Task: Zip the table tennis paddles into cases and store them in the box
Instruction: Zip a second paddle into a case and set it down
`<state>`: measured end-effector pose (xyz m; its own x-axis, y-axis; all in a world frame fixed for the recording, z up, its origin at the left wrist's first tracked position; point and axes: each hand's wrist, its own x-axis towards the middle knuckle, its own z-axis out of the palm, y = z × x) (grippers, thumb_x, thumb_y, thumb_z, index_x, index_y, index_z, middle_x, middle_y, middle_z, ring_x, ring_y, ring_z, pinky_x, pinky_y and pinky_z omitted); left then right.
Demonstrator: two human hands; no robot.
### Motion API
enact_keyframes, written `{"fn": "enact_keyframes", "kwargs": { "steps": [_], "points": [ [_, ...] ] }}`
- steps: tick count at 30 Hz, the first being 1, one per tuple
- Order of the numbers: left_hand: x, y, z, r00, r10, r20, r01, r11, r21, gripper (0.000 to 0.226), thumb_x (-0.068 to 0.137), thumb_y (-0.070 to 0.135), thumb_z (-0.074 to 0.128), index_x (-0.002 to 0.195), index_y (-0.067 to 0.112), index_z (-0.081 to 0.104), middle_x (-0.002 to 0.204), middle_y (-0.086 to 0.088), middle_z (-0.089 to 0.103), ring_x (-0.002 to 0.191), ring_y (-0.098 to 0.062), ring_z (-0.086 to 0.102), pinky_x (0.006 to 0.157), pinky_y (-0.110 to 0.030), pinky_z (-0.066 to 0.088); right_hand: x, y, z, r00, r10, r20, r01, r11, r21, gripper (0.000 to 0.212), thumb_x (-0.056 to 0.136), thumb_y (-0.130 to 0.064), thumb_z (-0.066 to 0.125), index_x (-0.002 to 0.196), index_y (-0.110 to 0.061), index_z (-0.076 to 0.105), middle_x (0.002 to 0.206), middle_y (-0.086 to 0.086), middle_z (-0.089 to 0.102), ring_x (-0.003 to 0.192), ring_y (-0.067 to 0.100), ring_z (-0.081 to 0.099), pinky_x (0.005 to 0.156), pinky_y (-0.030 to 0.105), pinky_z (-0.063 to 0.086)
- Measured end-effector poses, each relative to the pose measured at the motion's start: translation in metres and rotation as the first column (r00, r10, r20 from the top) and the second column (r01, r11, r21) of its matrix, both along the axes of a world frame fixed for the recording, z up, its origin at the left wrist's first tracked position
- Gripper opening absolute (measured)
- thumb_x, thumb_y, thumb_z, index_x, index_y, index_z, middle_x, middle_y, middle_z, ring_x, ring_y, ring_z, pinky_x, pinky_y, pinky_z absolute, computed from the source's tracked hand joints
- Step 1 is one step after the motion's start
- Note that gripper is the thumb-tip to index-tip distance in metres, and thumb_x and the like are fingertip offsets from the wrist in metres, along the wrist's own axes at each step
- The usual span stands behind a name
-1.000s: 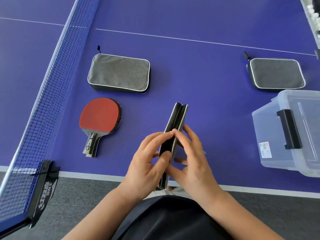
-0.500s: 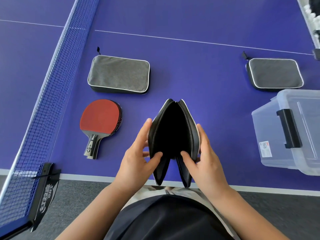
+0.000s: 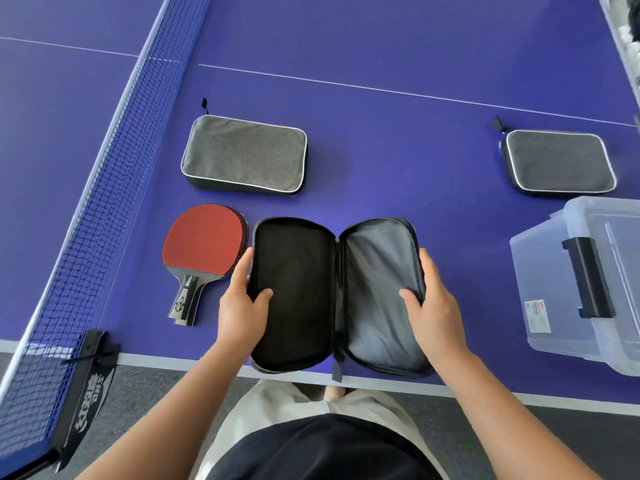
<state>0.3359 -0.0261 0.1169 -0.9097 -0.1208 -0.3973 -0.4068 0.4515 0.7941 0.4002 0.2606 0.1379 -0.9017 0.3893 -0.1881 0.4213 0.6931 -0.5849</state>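
Open case (image 3: 337,299): spread flat like a book between the two hands, at the near edge of the surface (image 3: 398,150); its near end overhangs that edge a little, and both lined halves face up with nothing in them.
Left hand (image 3: 242,306): holds the case's left half, thumb curled over the rim onto the black lining, fingers (image 3: 242,268) along the outer edge.
Right hand (image 3: 433,306): mirrors it on the grey-lined half, thumb inside, fingers along the outer side.
Paddle (image 3: 204,244): red face up, just left of the left fingers, touching or nearly touching the case's edge; handle points toward the person.
Handling, paddle: likely light and stiff; the rubber face is best left untouched, so take it by the handle.
Handling, case: soft fabric that sags and folds; steadying one half while loading, then pinching the zipper tab seems wise.
Box (image 3: 571,289): clear plastic, lid on with a black latch, well right of the right fingers.
Left closed case (image 3: 244,155): grey, beyond the paddle.
Right closed case (image 3: 557,162): beyond the box.
Net (image 3: 114,161): runs along the far left.
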Motion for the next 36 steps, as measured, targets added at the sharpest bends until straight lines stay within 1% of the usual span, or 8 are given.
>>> {"fn": "enact_keyframes", "kwargs": {
  "steps": [3, 7, 12, 16, 21, 29, 32, 36],
  "points": [
    [-0.014, -0.005, -0.021, 0.998, -0.059, -0.010, 0.059, 0.998, 0.008, 0.078, 0.089, 0.003, 0.063, 0.147, 0.046, 0.034, 0.141, 0.011, 0.054, 0.126, -0.015, 0.054, 0.094, -0.025, 0.042, -0.007, 0.019, -0.032, 0.996, -0.068, 0.066, 0.073, 0.995, -0.075, 0.072, 0.095, -0.022, 0.062, 0.152, -0.039, 0.022, 0.138, 0.004, 0.056, 0.116, 0.028, 0.056, 0.088, 0.036, 0.047],
    [-0.030, -0.014, -0.043, 0.993, -0.116, 0.013, 0.117, 0.986, -0.122, 0.080, 0.088, 0.005, 0.066, 0.153, 0.035, 0.029, 0.147, 0.004, 0.046, 0.130, -0.020, 0.049, 0.102, -0.033, 0.043, -0.012, 0.037, -0.062, 0.992, -0.112, 0.050, 0.117, 0.986, -0.117, 0.074, 0.093, -0.024, 0.066, 0.153, -0.031, 0.023, 0.152, -0.004, 0.038, 0.136, 0.018, 0.038, 0.106, 0.030, 0.036],
    [-0.019, -0.011, -0.065, 0.839, -0.507, -0.198, 0.342, 0.773, -0.534, 0.077, 0.078, 0.011, 0.077, 0.148, 0.017, 0.044, 0.155, -0.017, 0.033, 0.144, -0.037, 0.028, 0.114, -0.053, 0.031, -0.004, 0.020, -0.088, 0.996, 0.065, 0.063, -0.077, 0.976, 0.204, 0.078, 0.086, -0.036, 0.073, 0.151, -0.023, 0.032, 0.160, 0.016, 0.019, 0.145, 0.036, 0.021, 0.114, 0.054, 0.030],
    [0.004, 0.012, -0.082, 0.698, -0.716, 0.013, 0.587, 0.563, -0.582, 0.070, 0.088, 0.052, 0.063, 0.150, 0.037, 0.035, 0.165, -0.005, 0.012, 0.152, -0.032, 0.005, 0.120, -0.058, 0.011, 0.009, -0.018, -0.104, 0.927, 0.305, 0.220, -0.357, 0.899, 0.255, 0.074, 0.088, -0.054, 0.062, 0.151, -0.029, 0.034, 0.163, 0.011, 0.012, 0.147, 0.044, 0.014, 0.113, 0.057, 0.025],
    [0.004, 0.020, -0.098, 0.634, -0.745, 0.207, 0.691, 0.426, -0.584, 0.076, 0.088, 0.075, 0.039, 0.153, 0.048, 0.009, 0.164, 0.004, -0.017, 0.148, -0.029, -0.025, 0.118, -0.059, -0.009, 0.012, -0.036, -0.111, 0.865, 0.244, 0.439, -0.372, 0.899, 0.232, 0.073, 0.093, -0.066, 0.040, 0.155, -0.040, 0.013, 0.165, -0.001, -0.011, 0.149, 0.037, -0.009, 0.120, 0.055, 0.008],
    [-0.008, 0.017, -0.091, 0.615, -0.770, 0.171, 0.702, 0.436, -0.563, 0.073, 0.091, 0.065, 0.050, 0.154, 0.042, 0.021, 0.166, -0.001, -0.009, 0.150, -0.029, -0.019, 0.120, -0.058, -0.006, 0.010, -0.040, -0.108, 0.865, 0.191, 0.464, -0.333, 0.910, 0.245, 0.073, 0.092, -0.066, 0.042, 0.154, -0.040, 0.014, 0.165, 0.003, -0.008, 0.149, 0.038, -0.004, 0.120, 0.055, 0.009],
    [-0.007, 0.001, -0.079, 0.762, -0.647, 0.013, 0.539, 0.624, -0.565, 0.072, 0.085, 0.051, 0.067, 0.149, 0.030, 0.040, 0.162, -0.012, 0.017, 0.150, -0.034, 0.005, 0.120, -0.055, 0.007, 0.008, -0.044, -0.100, 0.914, 0.169, 0.368, -0.285, 0.914, 0.289, 0.073, 0.090, -0.059, 0.055, 0.152, -0.031, 0.030, 0.163, 0.013, 0.010, 0.146, 0.044, 0.013, 0.114, 0.059, 0.023],
    [-0.013, -0.046, -0.058, 0.966, -0.223, -0.134, 0.108, 0.812, -0.573, 0.066, 0.078, 0.039, 0.078, 0.134, 0.018, 0.050, 0.140, -0.012, 0.041, 0.131, -0.035, 0.033, 0.108, -0.052, 0.031, 0.010, -0.054, -0.090, 0.956, 0.145, 0.255, -0.221, 0.928, 0.301, 0.071, 0.090, -0.049, 0.062, 0.150, -0.023, 0.036, 0.159, 0.019, 0.019, 0.143, 0.046, 0.021, 0.112, 0.058, 0.028]
  ]
}}
